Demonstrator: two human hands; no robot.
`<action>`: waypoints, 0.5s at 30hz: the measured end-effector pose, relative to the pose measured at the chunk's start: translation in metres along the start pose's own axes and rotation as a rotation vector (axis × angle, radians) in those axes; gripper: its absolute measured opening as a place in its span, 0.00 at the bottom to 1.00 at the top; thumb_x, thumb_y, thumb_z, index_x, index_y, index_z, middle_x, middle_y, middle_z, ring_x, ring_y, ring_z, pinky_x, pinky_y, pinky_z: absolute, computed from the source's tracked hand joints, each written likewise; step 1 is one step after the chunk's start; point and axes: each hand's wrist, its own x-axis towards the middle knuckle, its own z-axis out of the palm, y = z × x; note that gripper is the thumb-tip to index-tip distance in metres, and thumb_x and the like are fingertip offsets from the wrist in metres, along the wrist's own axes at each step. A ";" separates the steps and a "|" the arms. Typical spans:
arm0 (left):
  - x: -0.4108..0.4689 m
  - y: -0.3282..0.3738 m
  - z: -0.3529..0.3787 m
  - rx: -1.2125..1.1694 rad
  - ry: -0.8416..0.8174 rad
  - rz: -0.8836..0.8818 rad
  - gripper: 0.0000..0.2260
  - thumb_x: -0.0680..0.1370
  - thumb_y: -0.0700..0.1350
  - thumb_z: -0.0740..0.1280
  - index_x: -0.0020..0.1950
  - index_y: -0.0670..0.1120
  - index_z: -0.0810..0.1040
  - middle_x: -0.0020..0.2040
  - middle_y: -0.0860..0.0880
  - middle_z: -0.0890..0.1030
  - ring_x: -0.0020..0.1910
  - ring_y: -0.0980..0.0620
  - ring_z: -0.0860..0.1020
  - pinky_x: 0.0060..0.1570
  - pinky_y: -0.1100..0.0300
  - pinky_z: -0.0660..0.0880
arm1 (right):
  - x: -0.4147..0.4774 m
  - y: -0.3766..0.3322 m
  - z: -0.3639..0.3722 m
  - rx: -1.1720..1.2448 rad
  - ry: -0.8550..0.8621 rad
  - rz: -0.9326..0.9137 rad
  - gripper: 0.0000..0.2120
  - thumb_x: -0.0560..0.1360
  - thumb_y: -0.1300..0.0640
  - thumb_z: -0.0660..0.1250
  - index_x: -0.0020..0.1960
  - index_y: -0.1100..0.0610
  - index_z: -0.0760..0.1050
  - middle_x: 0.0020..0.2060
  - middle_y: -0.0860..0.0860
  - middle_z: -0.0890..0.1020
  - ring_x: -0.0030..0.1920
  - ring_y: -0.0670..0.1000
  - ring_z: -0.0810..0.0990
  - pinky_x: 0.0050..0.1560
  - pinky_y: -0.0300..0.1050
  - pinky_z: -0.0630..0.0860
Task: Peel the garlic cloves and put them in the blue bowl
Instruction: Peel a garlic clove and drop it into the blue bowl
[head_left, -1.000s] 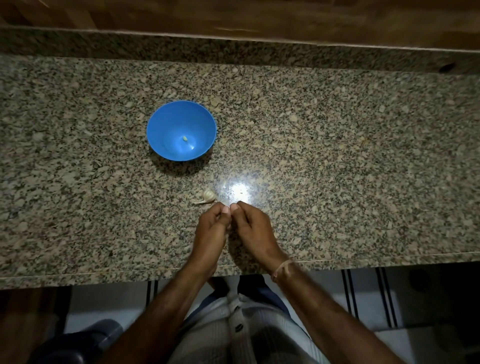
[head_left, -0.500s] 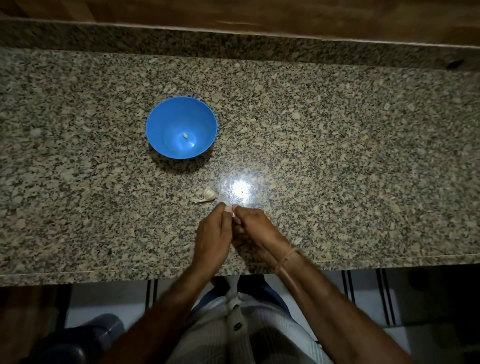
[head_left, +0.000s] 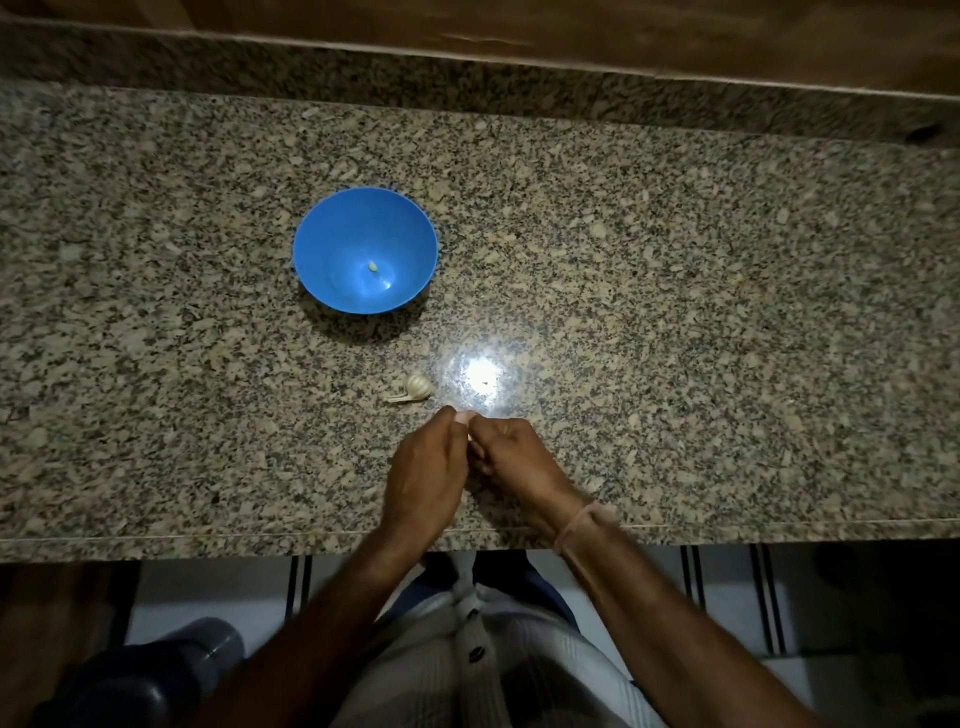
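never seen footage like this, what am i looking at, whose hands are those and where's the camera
No machine here: a person works bare-handed, and one camera worn on their head looks down at a granite counter. The left hand and right hand meet fingertip to fingertip, pinching a small pale bit, probably a garlic clove being peeled, mostly hidden. Beyond them lies an unpeeled garlic piece. Farther back stands a blue bowl with one tiny pale piece inside.

Blue bowl (head_left: 322, 244) upright, one small pale clove (head_left: 373, 266) inside; unpeeled garlic (head_left: 417, 387) lying nearby outside.
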 end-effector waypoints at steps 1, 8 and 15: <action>0.003 -0.002 0.000 -0.036 -0.014 -0.059 0.18 0.86 0.54 0.54 0.46 0.47 0.78 0.37 0.48 0.81 0.37 0.47 0.80 0.39 0.46 0.77 | 0.000 0.005 0.000 -0.153 0.078 -0.126 0.25 0.85 0.47 0.65 0.30 0.52 0.68 0.23 0.43 0.69 0.26 0.44 0.66 0.31 0.40 0.66; 0.003 0.006 0.000 0.041 0.009 -0.065 0.20 0.87 0.53 0.54 0.45 0.45 0.79 0.36 0.46 0.80 0.35 0.47 0.78 0.37 0.48 0.73 | 0.009 0.011 -0.001 -0.374 0.247 -0.288 0.25 0.85 0.49 0.66 0.29 0.49 0.68 0.21 0.40 0.72 0.25 0.41 0.68 0.29 0.37 0.64; 0.010 0.024 -0.006 -0.511 -0.206 -0.607 0.20 0.87 0.53 0.58 0.36 0.47 0.71 0.26 0.53 0.68 0.23 0.53 0.64 0.24 0.62 0.58 | 0.006 0.016 0.002 -0.430 0.272 -0.309 0.21 0.86 0.51 0.64 0.34 0.51 0.72 0.26 0.45 0.75 0.28 0.42 0.68 0.30 0.42 0.65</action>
